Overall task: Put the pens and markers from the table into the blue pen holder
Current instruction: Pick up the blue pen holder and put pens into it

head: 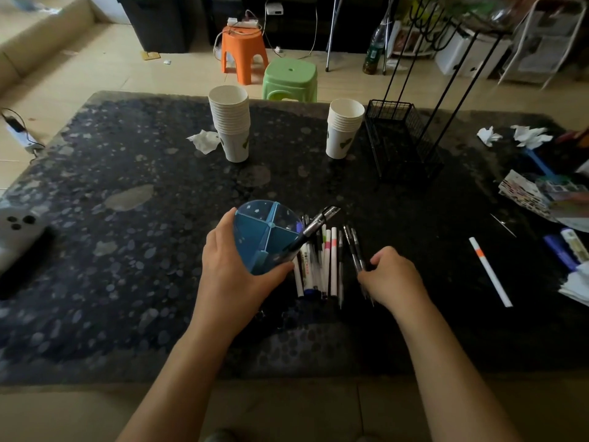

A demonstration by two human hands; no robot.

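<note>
The blue pen holder (pixel 261 231), round with four compartments, stands near the table's front middle. My left hand (pixel 232 269) is wrapped around its near side. One dark pen (pixel 314 228) leans out of its right compartment. Just to the right lies a bundle of several pens and white markers (pixel 322 266) on the table. My right hand (pixel 393 275) is closed on two black pens (pixel 353 247) at the bundle's right edge, their tips pointing away from me. A lone white marker with an orange band (pixel 489 271) lies farther right.
Two stacks of paper cups (pixel 231 122) (pixel 344 129) stand at the back, beside a black wire rack (pixel 398 138). Crumpled tissues (pixel 526 135), papers and a blue marker (pixel 559 253) crowd the right edge. A white device (pixel 16 231) sits at the left edge.
</note>
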